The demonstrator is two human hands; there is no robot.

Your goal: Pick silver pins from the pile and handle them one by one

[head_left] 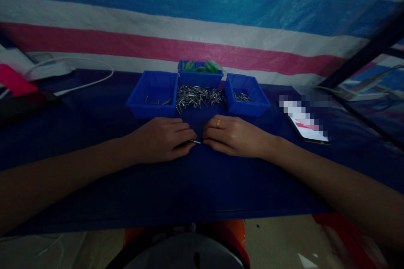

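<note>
My left hand (167, 138) pinches a thin, shiny metal pin (196, 141) between thumb and fingertips, its end pointing right. Just across from that end is my right hand (232, 135), with a ring on one finger; its fingertips are pressed together, and anything inside them is hidden. Beyond both hands lies a loose pile of similar metal pins (197, 97) on the dark blue table (189, 189). A blue bin (151, 109) left of the pile holds several pins. Another blue bin (248, 107) on the right contains a small heap of them.
Behind the pile stands a third blue bin (200, 80) with green plastic-looking material inside. A phone (304, 124) with a lit screen lies at the right. White cable (94, 84) and a dark object (28, 103) are at the left. A striped sheet (202, 12) hangs behind.
</note>
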